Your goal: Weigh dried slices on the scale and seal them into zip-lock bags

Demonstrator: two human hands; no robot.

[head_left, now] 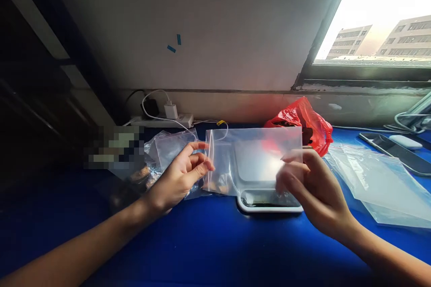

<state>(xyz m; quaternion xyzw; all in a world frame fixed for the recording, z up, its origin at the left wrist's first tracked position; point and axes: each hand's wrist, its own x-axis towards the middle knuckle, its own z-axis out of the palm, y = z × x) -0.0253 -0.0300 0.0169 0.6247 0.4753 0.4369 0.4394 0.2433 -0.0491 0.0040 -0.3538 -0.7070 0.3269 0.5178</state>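
A clear zip-lock bag (256,152) is held up sideways in front of me, its zip strip at the left end. My left hand (186,172) pinches that zip end between thumb and fingers. At the bag's right edge is my right hand (313,188), fingers curled in on the plastic and slightly blurred. Behind and below the bag sits a white-rimmed device like a small scale (269,209), its flat top showing through the film. Left of it, filled clear bags (168,148) lie in a pile, some with brownish contents, partly hidden by my left hand.
A red plastic bag (314,125) stands behind my right hand. Flat clear bags (387,188) lie stacked at the right, near a phone (393,152) and a white case (406,142). A power strip (161,122) with a charger (170,110) and cables runs along the wall.
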